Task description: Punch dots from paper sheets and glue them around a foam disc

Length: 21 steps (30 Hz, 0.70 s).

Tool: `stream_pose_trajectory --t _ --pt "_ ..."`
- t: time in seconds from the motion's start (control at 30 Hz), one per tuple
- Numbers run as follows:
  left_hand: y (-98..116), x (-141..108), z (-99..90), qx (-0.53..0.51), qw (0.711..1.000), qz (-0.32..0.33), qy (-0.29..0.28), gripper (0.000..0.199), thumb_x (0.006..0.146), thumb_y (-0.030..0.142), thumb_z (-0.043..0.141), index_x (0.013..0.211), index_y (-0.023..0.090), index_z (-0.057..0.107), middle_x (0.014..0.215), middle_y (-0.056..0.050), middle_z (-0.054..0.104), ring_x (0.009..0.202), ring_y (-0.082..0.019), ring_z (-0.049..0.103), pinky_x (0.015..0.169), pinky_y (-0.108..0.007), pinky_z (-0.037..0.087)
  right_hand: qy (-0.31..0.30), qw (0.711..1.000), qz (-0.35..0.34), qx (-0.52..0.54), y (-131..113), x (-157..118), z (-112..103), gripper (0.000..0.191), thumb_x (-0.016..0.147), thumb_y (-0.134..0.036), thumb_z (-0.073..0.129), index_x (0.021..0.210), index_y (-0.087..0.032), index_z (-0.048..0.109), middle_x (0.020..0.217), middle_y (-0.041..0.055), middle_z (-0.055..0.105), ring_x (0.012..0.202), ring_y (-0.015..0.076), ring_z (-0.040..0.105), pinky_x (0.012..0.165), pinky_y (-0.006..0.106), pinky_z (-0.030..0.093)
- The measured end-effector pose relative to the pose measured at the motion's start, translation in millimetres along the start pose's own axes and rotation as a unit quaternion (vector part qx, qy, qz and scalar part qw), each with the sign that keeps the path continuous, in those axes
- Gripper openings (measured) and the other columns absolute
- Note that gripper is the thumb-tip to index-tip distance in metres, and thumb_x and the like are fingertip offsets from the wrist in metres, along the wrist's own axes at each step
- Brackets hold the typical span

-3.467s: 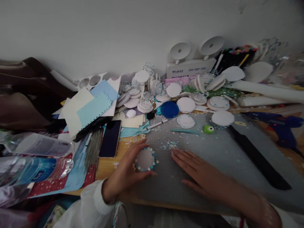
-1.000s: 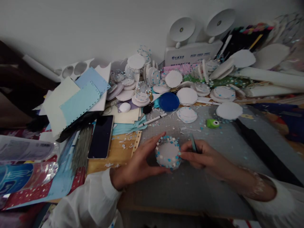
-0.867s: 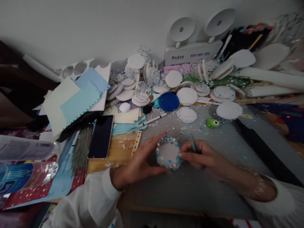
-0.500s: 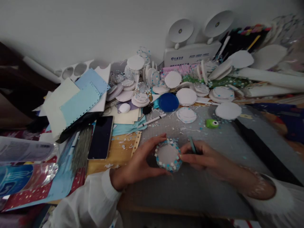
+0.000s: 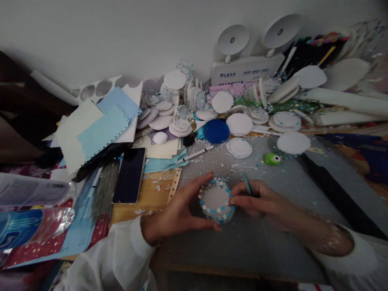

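Note:
A round white piece (image 5: 214,198), its rim ringed with small blue and white flower-shaped bits, is held low over the grey mat. Curved around its left side is my left hand (image 5: 178,206), index finger along the far rim and thumb below the near edge. At the right rim, the fingertips of my right hand (image 5: 254,200) are pinched together. A slim teal-grey tool (image 5: 247,184) sticks up out of that hand; its lower end is hidden by the fingers.
Beyond the hands lie a blue round lid (image 5: 216,131), a decorated white disc (image 5: 239,148) and a green punch (image 5: 272,159). White discs crowd the back. A phone (image 5: 129,175), pen (image 5: 195,154) and bottles (image 5: 36,226) lie left; a long black strip (image 5: 339,194) lies right.
The round piece has tipped slightly and shifted a little right. My left thumb has moved outward from its near edge. My right hand remains at the right rim with the tool.

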<state>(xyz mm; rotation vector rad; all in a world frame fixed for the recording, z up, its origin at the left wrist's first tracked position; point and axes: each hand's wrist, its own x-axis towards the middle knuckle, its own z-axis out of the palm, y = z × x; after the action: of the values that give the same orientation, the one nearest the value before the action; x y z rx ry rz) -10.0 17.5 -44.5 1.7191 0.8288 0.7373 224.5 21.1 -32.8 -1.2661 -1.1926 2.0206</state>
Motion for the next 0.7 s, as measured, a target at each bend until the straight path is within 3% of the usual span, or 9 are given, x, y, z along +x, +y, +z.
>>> stream_pose_trajectory --t 0.17,0.7 --pt "-2.6 0.2 0.5 -0.023 1.0 0.004 0.002 0.093 0.062 0.033 0.085 0.142 0.03 0.039 0.146 -0.011 0.043 0.135 -0.031 0.041 0.111 -0.048 0.035 0.003 1.0 0.004 0.008 0.7 0.4 -0.4 0.041 0.066 -0.053 0.075 0.073 -0.016 0.06 0.047 -0.0093 0.036 0.039 0.0031 0.022 0.038 0.021 0.011" --pt "-0.7 2.3 -3.3 0.098 0.992 0.086 -0.009 0.085 0.072 0.031 0.079 0.144 0.029 0.034 0.149 -0.015 0.038 0.137 -0.029 0.038 0.11 -0.05 0.036 0.017 1.0 -0.013 0.02 4.7 3.0 2.4 0.045 0.067 -0.056 0.074 0.072 -0.016 0.054 0.049 -0.0105 0.032 0.04 0.0027 0.022 0.037 0.021 0.012"
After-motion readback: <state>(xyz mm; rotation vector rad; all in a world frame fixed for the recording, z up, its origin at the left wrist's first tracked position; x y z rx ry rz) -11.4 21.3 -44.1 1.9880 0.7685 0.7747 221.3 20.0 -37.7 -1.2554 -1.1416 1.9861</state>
